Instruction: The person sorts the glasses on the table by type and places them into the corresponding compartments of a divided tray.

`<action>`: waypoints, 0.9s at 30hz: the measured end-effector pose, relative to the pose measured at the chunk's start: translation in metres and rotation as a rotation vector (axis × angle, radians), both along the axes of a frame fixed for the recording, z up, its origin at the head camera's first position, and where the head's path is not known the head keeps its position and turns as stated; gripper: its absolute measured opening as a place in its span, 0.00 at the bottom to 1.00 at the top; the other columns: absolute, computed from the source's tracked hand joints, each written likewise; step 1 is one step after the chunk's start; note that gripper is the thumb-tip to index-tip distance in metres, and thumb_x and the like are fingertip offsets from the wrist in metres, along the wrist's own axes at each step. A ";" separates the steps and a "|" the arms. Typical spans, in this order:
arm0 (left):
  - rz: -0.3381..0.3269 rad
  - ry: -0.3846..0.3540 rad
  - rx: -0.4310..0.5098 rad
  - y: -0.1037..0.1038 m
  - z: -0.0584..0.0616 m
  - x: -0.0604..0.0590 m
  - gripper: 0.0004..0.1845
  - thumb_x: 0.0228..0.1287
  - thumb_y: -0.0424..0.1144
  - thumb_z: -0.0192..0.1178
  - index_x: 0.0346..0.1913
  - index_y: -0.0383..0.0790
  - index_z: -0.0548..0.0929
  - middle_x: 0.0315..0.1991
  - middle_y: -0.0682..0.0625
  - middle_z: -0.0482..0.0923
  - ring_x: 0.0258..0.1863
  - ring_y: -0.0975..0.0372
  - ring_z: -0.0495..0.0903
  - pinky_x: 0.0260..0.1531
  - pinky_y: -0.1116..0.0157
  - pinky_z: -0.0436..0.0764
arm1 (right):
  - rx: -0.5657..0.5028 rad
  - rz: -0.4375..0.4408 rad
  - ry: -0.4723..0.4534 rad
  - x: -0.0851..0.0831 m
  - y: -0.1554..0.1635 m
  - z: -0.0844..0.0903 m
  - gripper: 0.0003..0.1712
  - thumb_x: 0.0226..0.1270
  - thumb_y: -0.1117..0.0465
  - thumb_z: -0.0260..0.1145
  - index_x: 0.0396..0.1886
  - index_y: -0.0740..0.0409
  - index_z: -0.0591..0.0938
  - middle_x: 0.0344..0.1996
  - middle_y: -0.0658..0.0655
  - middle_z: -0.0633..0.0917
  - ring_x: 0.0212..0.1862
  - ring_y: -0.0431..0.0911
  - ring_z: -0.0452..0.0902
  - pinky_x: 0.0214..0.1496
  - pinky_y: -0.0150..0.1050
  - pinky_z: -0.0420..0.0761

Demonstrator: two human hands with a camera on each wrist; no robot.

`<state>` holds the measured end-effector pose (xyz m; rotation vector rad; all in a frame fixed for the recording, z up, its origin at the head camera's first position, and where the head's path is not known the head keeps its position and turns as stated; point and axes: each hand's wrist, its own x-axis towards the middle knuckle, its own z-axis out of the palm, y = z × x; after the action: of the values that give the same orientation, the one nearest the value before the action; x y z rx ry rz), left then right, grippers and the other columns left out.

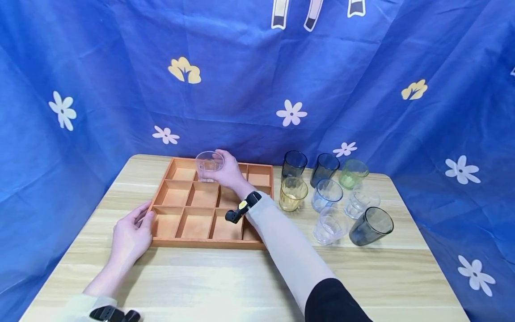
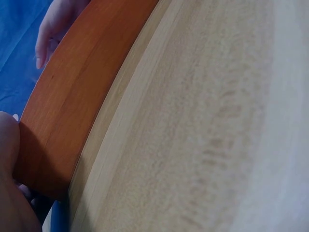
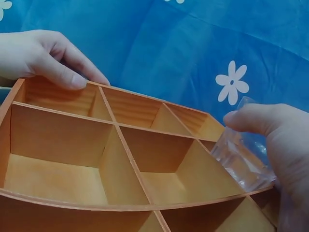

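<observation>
Your right hand (image 1: 229, 172) curled its fingers round the clear glass (image 1: 208, 165) above the tray's (image 1: 209, 243) back compartments, light, slick and breakable, while your left hand (image 1: 130, 235) rested open-fingered against the tray's corner.

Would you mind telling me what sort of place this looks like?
Probably a staged recording setup, not a lived-in room: a blue flowered cloth backdrop, a bare wooden table, a compartment tray and tumblers.

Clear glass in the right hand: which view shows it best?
The head view: the clear glass shows whole, gripped by the right hand over the tray. The right wrist view shows only part of it behind fingers; the left wrist view shows none.
</observation>
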<state>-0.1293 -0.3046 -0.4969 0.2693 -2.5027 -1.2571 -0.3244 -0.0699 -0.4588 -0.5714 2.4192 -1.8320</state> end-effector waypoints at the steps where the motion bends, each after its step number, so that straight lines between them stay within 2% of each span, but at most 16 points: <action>1: 0.001 0.000 -0.003 0.000 0.000 0.000 0.23 0.83 0.40 0.54 0.72 0.30 0.77 0.60 0.29 0.81 0.58 0.40 0.81 0.43 0.88 0.74 | 0.011 0.003 -0.002 0.000 0.001 0.000 0.57 0.51 0.63 0.88 0.78 0.68 0.68 0.68 0.65 0.80 0.68 0.50 0.77 0.67 0.29 0.74; 6: -0.003 0.010 0.002 0.000 0.000 -0.001 0.23 0.83 0.40 0.54 0.71 0.30 0.78 0.60 0.29 0.81 0.58 0.40 0.82 0.43 0.88 0.74 | 0.050 0.014 -0.005 0.000 0.003 0.002 0.59 0.49 0.59 0.90 0.78 0.68 0.67 0.68 0.64 0.80 0.68 0.49 0.77 0.67 0.30 0.76; 13: -0.010 0.000 -0.009 0.001 0.001 0.000 0.24 0.83 0.41 0.54 0.72 0.31 0.77 0.61 0.29 0.81 0.58 0.38 0.81 0.43 0.88 0.74 | 0.105 0.030 -0.014 0.000 0.001 0.000 0.60 0.51 0.59 0.89 0.80 0.66 0.65 0.72 0.61 0.77 0.71 0.47 0.74 0.68 0.29 0.74; 21: -0.009 0.004 -0.002 0.002 0.002 0.000 0.23 0.83 0.40 0.53 0.72 0.29 0.77 0.61 0.29 0.81 0.58 0.38 0.81 0.44 0.88 0.73 | 0.114 0.014 0.017 0.000 0.005 0.001 0.59 0.49 0.59 0.90 0.78 0.67 0.68 0.69 0.61 0.80 0.70 0.48 0.75 0.69 0.29 0.72; 27: -0.004 0.007 -0.001 0.000 -0.001 0.000 0.23 0.83 0.40 0.54 0.72 0.31 0.77 0.61 0.30 0.82 0.58 0.38 0.81 0.43 0.88 0.74 | 0.077 0.054 0.012 -0.001 0.013 0.002 0.58 0.51 0.60 0.89 0.78 0.67 0.67 0.70 0.63 0.79 0.70 0.51 0.75 0.70 0.31 0.73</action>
<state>-0.1295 -0.3050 -0.4976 0.2599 -2.4992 -1.2560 -0.3257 -0.0573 -0.4570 -0.6356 2.4446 -1.7111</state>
